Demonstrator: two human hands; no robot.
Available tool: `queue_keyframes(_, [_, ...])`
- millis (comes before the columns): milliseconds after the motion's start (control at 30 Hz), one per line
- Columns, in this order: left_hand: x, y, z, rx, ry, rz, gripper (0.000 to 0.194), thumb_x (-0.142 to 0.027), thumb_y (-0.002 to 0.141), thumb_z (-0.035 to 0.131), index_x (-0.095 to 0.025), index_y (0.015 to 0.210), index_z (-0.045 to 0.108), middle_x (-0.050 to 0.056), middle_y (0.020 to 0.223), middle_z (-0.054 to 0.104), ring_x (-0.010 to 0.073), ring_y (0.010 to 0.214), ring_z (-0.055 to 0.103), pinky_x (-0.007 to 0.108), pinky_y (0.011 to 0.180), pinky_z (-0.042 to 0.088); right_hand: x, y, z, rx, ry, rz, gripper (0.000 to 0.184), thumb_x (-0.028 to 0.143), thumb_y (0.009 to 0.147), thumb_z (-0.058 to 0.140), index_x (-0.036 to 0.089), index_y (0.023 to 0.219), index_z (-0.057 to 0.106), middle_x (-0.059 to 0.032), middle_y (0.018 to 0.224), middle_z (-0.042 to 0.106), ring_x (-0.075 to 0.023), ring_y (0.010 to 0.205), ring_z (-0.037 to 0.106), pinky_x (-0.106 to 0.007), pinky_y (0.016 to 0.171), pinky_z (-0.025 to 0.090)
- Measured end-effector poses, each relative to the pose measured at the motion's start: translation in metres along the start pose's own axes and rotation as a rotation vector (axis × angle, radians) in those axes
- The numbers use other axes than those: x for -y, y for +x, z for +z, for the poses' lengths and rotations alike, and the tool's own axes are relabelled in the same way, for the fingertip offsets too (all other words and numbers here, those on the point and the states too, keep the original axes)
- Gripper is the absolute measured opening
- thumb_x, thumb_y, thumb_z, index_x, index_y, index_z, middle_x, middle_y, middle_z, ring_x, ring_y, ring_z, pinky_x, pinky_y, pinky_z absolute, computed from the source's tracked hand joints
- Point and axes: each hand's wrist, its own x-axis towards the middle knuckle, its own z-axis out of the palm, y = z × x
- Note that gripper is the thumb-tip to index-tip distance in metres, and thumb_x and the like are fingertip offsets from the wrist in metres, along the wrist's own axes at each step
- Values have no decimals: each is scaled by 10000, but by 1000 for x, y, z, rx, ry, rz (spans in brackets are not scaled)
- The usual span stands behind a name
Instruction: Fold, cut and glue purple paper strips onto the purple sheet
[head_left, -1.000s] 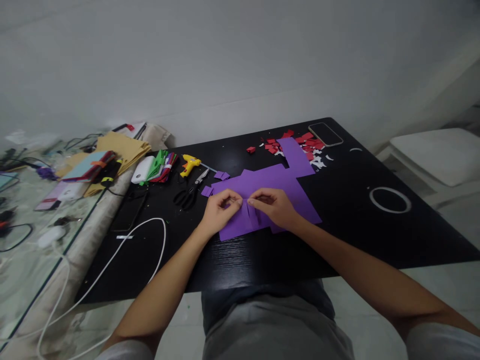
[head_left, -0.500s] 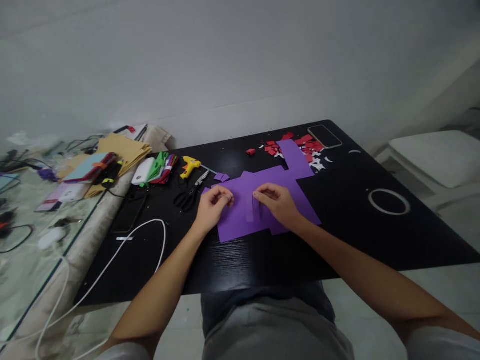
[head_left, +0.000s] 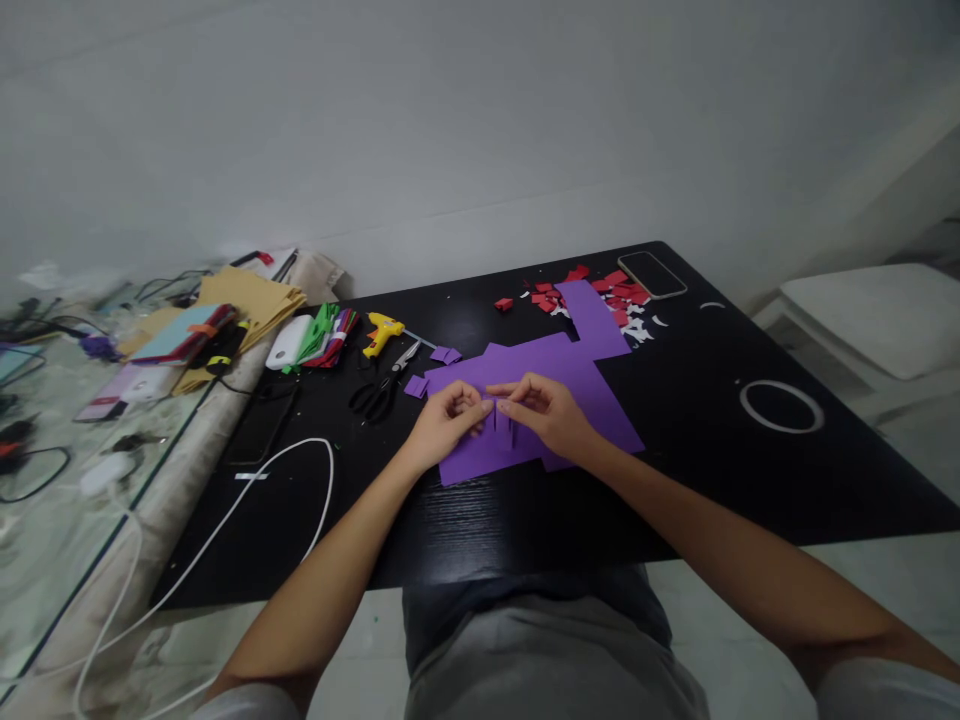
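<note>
Between my hands is a narrow purple paper strip (head_left: 504, 428), held just above larger purple paper sheets (head_left: 592, 405). My left hand (head_left: 452, 420) pinches the strip's upper end from the left, thumb and forefinger together. From the right, my right hand (head_left: 546, 412) pinches the same end, its fingertips almost meeting the left ones. The strip's lower part hangs toward me. Small cut purple pieces (head_left: 416, 386) lie left of the sheets, near black-handled scissors (head_left: 384, 388).
A yellow glue gun (head_left: 382, 333) lies behind the scissors. Red and white paper scraps (head_left: 619, 290) and a phone (head_left: 652, 274) are at the back right; a white ring (head_left: 781, 405) lies at right. A white cable (head_left: 330, 470) crosses the left side.
My left hand has moved right and slightly toward me, onto the strip. My right hand has shifted slightly down, and both hands now meet. The purple pieces at left are more exposed.
</note>
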Motion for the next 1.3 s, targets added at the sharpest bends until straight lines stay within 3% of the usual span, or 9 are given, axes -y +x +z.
queue_keyframes(267, [1,2,-1,-16,-120,3,420,-489,751,889,-136,843,682,-11,690,677,73,576,587,190,585,428,-4,2,-1,83,46,10,330,340,705,923,230,785,623,-88,1150,798,-261,1138,748,-466,1046,564])
queue_keyframes(433, [-3,1,1,-30,-241,-45,430,-474,729,909,-154,857,651,-53,593,599,74,488,545,187,494,409,-5,3,-2,96,47,57,395,337,626,969,224,823,645,-58,1073,777,-217,983,750,-420,952,613])
queue_keyframes(667, [-10,2,-3,-32,-330,-168,460,-451,663,949,-157,848,646,-92,570,513,22,360,406,155,338,246,-6,3,-3,109,10,53,408,364,666,950,236,915,654,-31,1006,712,-179,912,686,-377,909,583])
queue_keyframes(933, [-8,4,-9,24,-342,-226,422,-385,669,953,-150,845,650,-51,659,628,28,399,506,152,390,392,-2,3,-4,141,74,75,341,338,764,847,269,1059,690,-29,1072,703,-207,1062,663,-381,997,523])
queue_keyframes(1100, [-8,5,-12,73,-387,-265,308,-258,713,892,-143,892,670,-38,662,631,65,461,589,192,492,531,0,3,-4,115,78,95,234,357,750,830,255,916,700,-11,935,693,-200,901,648,-363,891,526])
queue_keyframes(1300, [-6,5,-16,109,-431,-302,225,-162,683,792,-127,886,702,-13,724,640,68,457,576,193,429,510,-4,7,-2,119,244,221,288,444,743,805,221,726,625,-6,786,660,-177,728,602,-331,739,492])
